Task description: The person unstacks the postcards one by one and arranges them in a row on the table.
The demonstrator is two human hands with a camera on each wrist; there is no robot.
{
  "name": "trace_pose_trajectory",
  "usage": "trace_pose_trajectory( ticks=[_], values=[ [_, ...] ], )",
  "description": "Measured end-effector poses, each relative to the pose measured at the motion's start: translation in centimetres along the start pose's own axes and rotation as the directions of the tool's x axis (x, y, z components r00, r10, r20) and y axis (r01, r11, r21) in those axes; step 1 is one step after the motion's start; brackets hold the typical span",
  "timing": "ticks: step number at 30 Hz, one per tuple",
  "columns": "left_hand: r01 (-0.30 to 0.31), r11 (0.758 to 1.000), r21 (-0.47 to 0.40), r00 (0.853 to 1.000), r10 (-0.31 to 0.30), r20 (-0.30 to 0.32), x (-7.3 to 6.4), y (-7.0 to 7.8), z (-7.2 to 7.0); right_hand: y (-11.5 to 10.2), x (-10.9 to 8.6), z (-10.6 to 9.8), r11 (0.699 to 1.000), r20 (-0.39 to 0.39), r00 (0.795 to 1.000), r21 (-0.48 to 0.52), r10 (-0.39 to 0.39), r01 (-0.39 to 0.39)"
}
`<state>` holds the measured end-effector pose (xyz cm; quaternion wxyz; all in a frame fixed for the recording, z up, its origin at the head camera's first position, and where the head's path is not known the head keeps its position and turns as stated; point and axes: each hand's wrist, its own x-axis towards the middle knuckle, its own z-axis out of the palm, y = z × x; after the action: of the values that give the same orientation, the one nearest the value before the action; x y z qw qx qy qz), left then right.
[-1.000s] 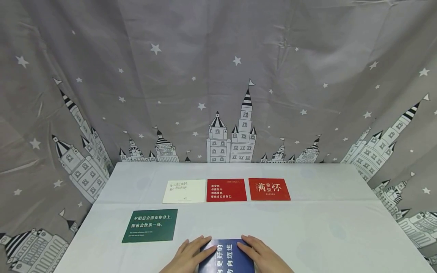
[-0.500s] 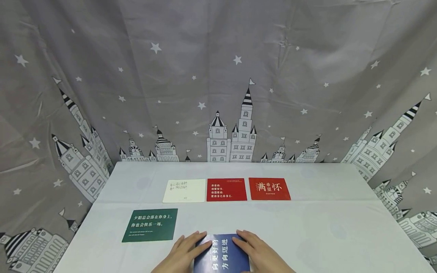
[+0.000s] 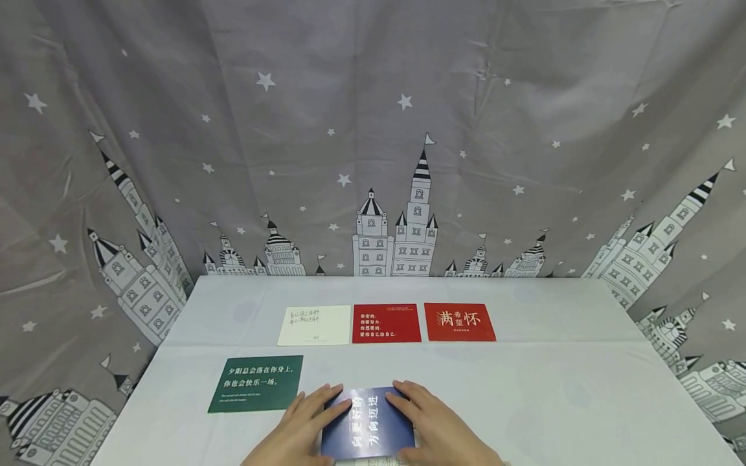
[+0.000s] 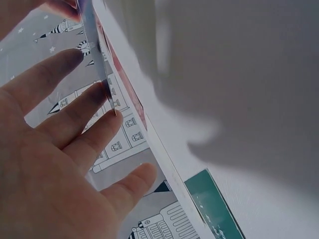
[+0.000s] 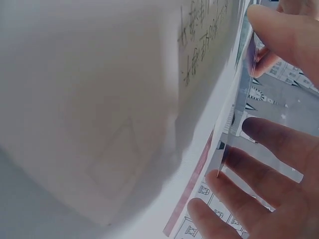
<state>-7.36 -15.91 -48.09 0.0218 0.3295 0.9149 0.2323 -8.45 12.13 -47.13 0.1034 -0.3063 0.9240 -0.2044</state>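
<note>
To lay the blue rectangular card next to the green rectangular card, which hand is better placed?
Probably the left hand: it holds the blue card on the side nearer the green card; the right hand holds the opposite side.

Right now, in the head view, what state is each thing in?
Blue card: held up off its support, printed side up
Left hand: gripping the card's left side
Right hand: gripping the card's right side
Green card: lying flat, text up
Cream card: lying flat, handwriting up
Middle red card: lying flat, text up
Right red card: lying flat, text up
Curtain: hanging, creased
</note>
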Motion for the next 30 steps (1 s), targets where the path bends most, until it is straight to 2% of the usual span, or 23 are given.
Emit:
trace_pose_trajectory(
  ticks=[4, 7, 12, 18, 23, 30],
  values=[
    [0.078, 0.996, -0.047, 0.996, -0.076, 0.044, 0.2, 0.2, -0.6, -0.2, 0.5, -0.1, 1.000, 0.000, 1.000, -0.008, 0.007, -0.007],
    [0.136, 0.987, -0.082, 0.988, -0.129, 0.083, 0.4, 0.2, -0.9, -0.2, 0.8, -0.2, 0.998, -0.022, 0.999, -0.045, -0.034, 0.033],
    [0.189, 0.978, -0.088, 0.978, -0.179, 0.110, 0.7, 0.0, -1.3, 0.2, 1.5, -0.1, 0.984, -0.090, 0.987, -0.132, -0.131, 0.119],
    [0.167, 0.984, -0.066, 0.984, -0.162, 0.068, 0.9, -0.5, -1.6, 0.4, 2.3, -0.4, 0.977, -0.102, 0.981, -0.153, -0.163, 0.147],
    [0.136, 0.990, -0.045, 0.991, -0.135, 0.020, 0.9, -1.1, -1.7, 0.4, 3.1, -0.6, 0.980, -0.074, 0.987, -0.150, -0.143, 0.131],
    [0.116, 0.992, -0.041, 0.993, -0.116, 0.000, 1.0, -1.8, -2.0, 0.3, 4.2, -0.6, 0.983, -0.054, 0.993, -0.152, -0.109, 0.099]
  ],
)
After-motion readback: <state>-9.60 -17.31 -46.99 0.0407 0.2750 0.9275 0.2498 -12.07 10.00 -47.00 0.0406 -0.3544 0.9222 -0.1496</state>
